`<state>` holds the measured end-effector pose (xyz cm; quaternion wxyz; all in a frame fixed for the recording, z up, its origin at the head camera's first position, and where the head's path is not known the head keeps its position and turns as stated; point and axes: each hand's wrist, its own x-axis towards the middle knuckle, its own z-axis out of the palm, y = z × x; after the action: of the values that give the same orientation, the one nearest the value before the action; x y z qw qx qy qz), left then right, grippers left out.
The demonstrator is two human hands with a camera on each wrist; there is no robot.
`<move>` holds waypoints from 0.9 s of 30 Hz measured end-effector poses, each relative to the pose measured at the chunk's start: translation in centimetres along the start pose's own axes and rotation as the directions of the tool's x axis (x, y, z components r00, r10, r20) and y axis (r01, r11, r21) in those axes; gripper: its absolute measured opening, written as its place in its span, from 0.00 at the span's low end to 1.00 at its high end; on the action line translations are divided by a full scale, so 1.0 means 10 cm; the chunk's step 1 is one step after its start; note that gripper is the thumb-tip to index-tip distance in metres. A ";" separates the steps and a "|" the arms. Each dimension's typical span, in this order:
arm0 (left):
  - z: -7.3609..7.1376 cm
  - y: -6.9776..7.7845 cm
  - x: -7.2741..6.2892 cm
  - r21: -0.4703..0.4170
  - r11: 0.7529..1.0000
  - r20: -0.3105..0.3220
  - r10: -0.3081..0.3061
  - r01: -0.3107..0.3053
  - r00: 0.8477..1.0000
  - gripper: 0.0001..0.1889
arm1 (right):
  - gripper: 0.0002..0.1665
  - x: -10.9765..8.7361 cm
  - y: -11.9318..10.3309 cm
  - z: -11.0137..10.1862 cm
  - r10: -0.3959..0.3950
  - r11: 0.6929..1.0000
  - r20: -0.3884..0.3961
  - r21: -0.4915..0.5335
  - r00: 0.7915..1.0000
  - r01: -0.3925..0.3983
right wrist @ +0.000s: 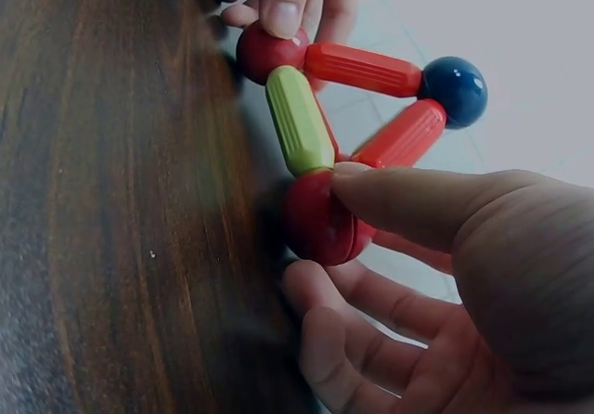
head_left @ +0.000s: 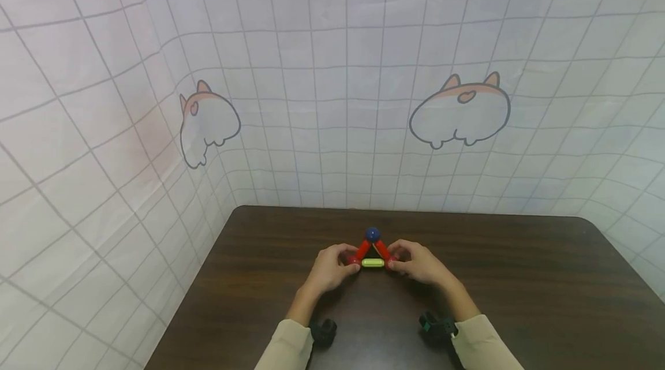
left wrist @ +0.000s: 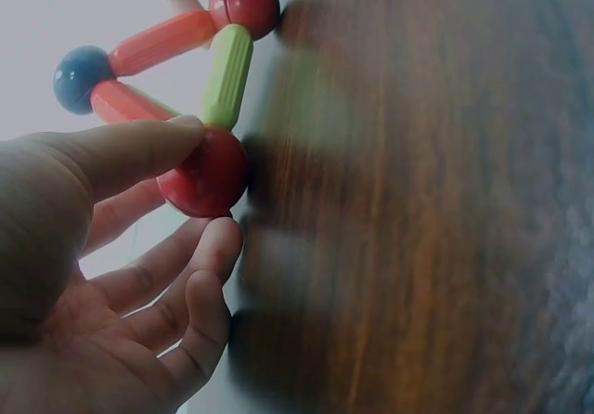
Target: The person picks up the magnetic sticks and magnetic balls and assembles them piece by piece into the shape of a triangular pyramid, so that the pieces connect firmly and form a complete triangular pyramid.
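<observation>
Between my hands stands a frame of magnetic rods and balls. A blue ball point(head_left: 372, 235) tops it, and two red rods point(right wrist: 362, 69) slope down from it. A yellow-green rod point(head_left: 372, 263) joins the red balls at the lower corners, near the tabletop. My left hand point(head_left: 328, 269) pinches the left red ball point(left wrist: 209, 180), thumb on its near side. With thumb and fingers my right hand point(head_left: 423, 265) holds the right red ball point(right wrist: 317, 221). Parts of more rods show behind the front triangle; the back of the frame is mostly hidden.
The dark wood-grain table point(head_left: 249, 277) has rounded far corners. A white grid-patterned cloth point(head_left: 327, 98) with cartoon animal drawings hangs behind it and along the sides. Dark wrist devices point(head_left: 324, 332) sit at both cuffs, low over the table.
</observation>
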<state>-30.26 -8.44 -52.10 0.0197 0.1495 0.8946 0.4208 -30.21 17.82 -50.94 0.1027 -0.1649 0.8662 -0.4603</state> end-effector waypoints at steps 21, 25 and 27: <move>0.03 -0.02 -0.01 0.004 1.000 -0.015 -0.016 0.016 1.000 0.19 | 0.19 0.01 0.02 0.02 -0.012 1.000 -0.011 -0.016 1.000 0.011; 0.02 -0.01 -0.02 0.008 1.000 -0.008 -0.014 0.014 1.000 0.20 | 0.20 0.00 0.02 0.01 -0.003 1.000 -0.002 -0.008 1.000 0.003; 0.02 -0.01 -0.02 0.006 1.000 -0.003 -0.016 0.016 1.000 0.20 | 0.20 -0.01 0.02 0.01 -0.001 1.000 0.002 -0.001 1.000 0.001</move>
<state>-30.11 -8.42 -52.31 0.0213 0.1420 0.8969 0.4182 -30.17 17.88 -51.11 0.1034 -0.1659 0.8663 -0.4597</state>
